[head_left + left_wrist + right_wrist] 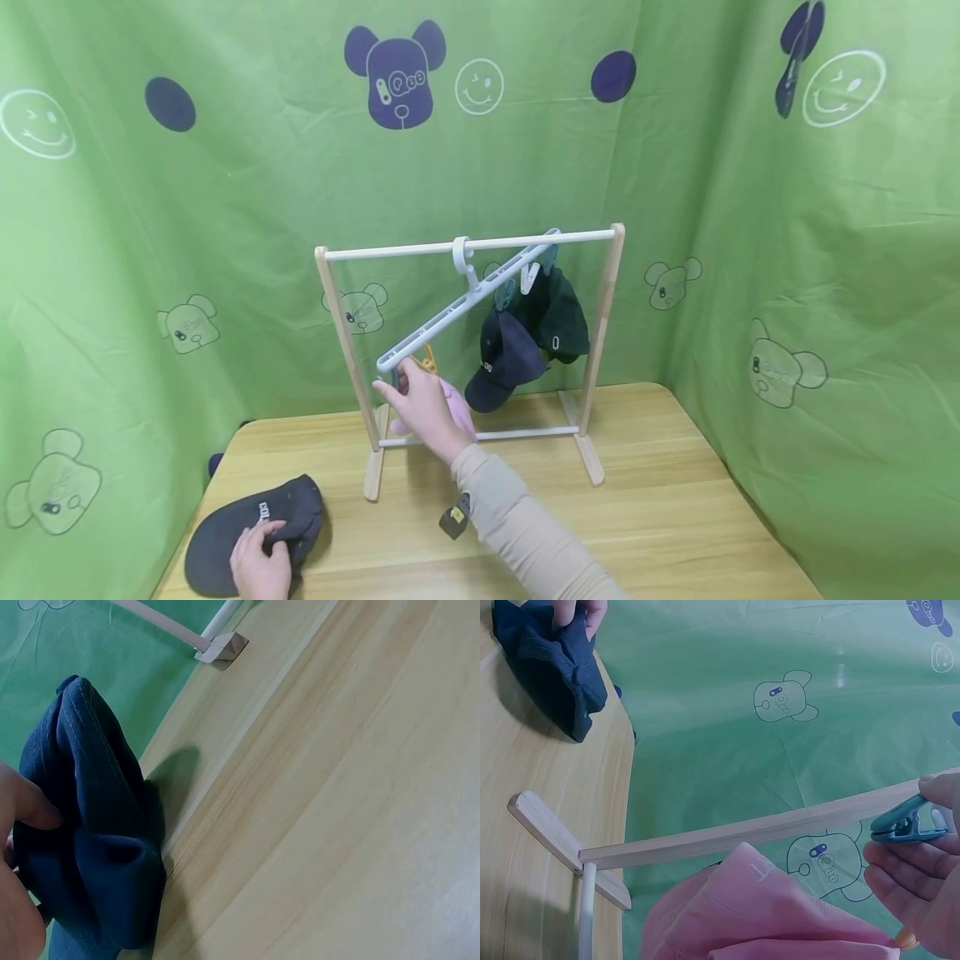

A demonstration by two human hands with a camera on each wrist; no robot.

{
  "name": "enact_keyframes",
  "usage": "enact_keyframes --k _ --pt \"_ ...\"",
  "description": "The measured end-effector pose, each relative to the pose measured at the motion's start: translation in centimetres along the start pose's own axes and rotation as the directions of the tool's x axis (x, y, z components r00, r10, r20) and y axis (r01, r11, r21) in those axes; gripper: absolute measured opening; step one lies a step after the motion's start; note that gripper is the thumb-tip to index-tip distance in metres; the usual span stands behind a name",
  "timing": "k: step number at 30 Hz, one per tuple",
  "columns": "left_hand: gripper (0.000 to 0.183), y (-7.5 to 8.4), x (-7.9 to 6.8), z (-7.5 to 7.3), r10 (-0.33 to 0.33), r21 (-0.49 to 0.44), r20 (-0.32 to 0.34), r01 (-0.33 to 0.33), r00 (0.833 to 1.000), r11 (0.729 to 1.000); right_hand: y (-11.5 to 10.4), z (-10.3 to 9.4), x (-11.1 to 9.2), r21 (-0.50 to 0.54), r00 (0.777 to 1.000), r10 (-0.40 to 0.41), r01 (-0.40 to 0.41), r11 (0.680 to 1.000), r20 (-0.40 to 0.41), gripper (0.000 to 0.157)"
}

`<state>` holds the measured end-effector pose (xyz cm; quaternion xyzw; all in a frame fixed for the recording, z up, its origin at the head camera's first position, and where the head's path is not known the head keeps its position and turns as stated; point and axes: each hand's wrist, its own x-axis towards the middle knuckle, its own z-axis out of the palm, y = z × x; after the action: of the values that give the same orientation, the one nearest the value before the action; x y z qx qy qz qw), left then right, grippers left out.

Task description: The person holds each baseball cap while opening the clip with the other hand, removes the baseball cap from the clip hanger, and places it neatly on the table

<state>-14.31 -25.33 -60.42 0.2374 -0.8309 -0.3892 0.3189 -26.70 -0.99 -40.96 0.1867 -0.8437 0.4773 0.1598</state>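
Note:
A navy baseball cap with white lettering (pixel 240 517) lies at the table's left side. My left hand (pixel 258 565) grips its crown, thumb and fingers on the fabric in the left wrist view. At the low left end of a tilted pale-blue hanger (pixel 431 327), my right hand (pixel 426 407) pinches a teal clothes clip (pixel 907 821) between thumb and fingers. Beneath that hand hangs a pink cap (pixel 757 907), partly hidden by it in the head view, near an orange clip (pixel 429 360). Another navy cap (pixel 504 354) and a dark green cap (pixel 566 317) hang from the hanger's right half.
A wooden rack with a white top rail (pixel 405 249) carries the hanger and stands on the wooden table (pixel 660 500). A white clip (pixel 529 277) hangs beside the teal ones. Green printed curtains (pixel 247 192) surround the table. A small black object (pixel 453 521) shows by the right sleeve.

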Motion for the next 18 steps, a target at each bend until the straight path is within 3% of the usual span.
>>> enact_keyframes --k 7,13,18 --pt "0.028 0.2 -0.1 0.0 0.017 -0.037 -0.089 -0.021 0.996 0.999 0.0 0.2 0.0 0.002 1.0 -0.004 0.004 1.0 -0.005 0.026" --pt "0.027 0.6 -0.2 -0.1 0.059 -0.082 -0.181 -0.075 0.982 0.994 -0.1 0.2 0.1 0.025 1.0 -0.017 0.017 1.0 -0.006 0.024" --pt "0.027 1.2 -0.3 -0.3 0.055 -0.099 -0.228 -0.08 0.972 0.992 -0.1 0.1 0.1 0.04 1.0 -0.021 0.021 0.999 -0.001 0.023"
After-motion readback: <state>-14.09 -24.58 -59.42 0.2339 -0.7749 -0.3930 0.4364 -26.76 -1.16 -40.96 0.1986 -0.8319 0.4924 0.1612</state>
